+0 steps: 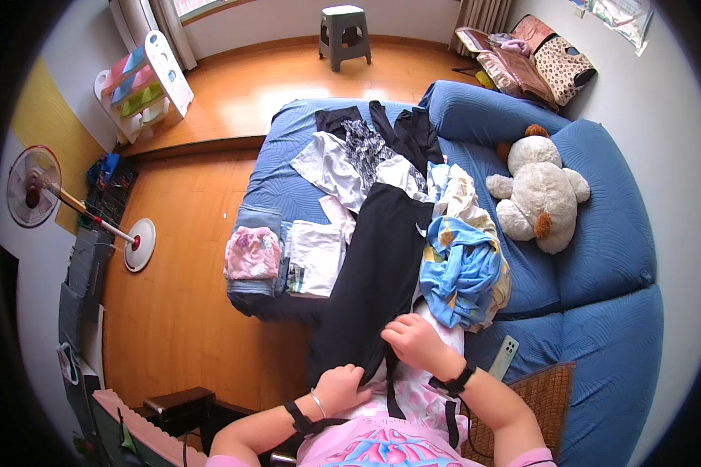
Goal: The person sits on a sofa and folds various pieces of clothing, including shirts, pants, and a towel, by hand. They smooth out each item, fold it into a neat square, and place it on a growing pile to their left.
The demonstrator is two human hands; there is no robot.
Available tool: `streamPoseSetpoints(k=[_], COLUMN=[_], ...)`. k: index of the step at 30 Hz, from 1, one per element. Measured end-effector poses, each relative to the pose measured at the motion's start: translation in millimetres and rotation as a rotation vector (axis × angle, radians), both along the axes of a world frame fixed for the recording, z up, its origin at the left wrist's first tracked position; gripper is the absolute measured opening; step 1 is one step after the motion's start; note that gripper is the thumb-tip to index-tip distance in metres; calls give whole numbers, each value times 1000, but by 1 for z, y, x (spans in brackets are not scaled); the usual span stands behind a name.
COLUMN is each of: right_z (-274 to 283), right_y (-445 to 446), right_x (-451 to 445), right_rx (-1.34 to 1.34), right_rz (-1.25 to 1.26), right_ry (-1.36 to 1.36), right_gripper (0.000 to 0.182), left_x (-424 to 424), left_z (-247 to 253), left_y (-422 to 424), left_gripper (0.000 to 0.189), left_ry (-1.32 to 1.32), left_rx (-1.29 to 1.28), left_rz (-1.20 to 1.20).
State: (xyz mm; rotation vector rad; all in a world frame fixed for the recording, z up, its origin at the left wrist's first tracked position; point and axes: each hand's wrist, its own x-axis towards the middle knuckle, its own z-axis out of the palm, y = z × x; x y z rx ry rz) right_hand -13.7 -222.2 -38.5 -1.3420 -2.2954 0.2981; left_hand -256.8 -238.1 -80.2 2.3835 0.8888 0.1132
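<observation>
A pair of black trousers [380, 251] lies lengthwise from the blue-covered sofa [280, 157] down to my lap. My left hand [342, 388] has its fingers curled on the lower end of the trousers, and my right hand [413, 341] pinches their right edge a little higher up. Left of the trousers are a folded white garment [318, 257] and a folded stack topped by pink shorts [254, 254]. A crumpled blue patterned cloth [461, 262] lies to the right. Beyond them are a loose white garment [327, 163], a black-and-white patterned one [365, 146] and black garments [415, 131].
A plush toy [543, 187] and a phone [504, 357] lie on the sofa at the right, near a woven mat [526, 403]. A standing fan [140, 245] is on the floor at the left. Farther off are a grey stool [344, 38] and a small shelf [146, 82].
</observation>
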Motion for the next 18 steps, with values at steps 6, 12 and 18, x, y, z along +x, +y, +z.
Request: streamPoseSetpoints(k=[6, 12, 18], right_z=[-8, -61, -100], right_y=[81, 26, 5], right_x=[-46, -32, -34], right_rx=[209, -114, -229], right_rz=[-57, -140, -58], right_ry=[169, 297, 1], right_gripper=[22, 24, 59], left_x=[-27, -59, -69], left_z=[-35, -51, -125], left_y=[13, 20, 43], left_gripper=[35, 32, 42], left_ry=[9, -297, -573], left_rx=[-383, -811, -1119], left_rz=[317, 729, 1072])
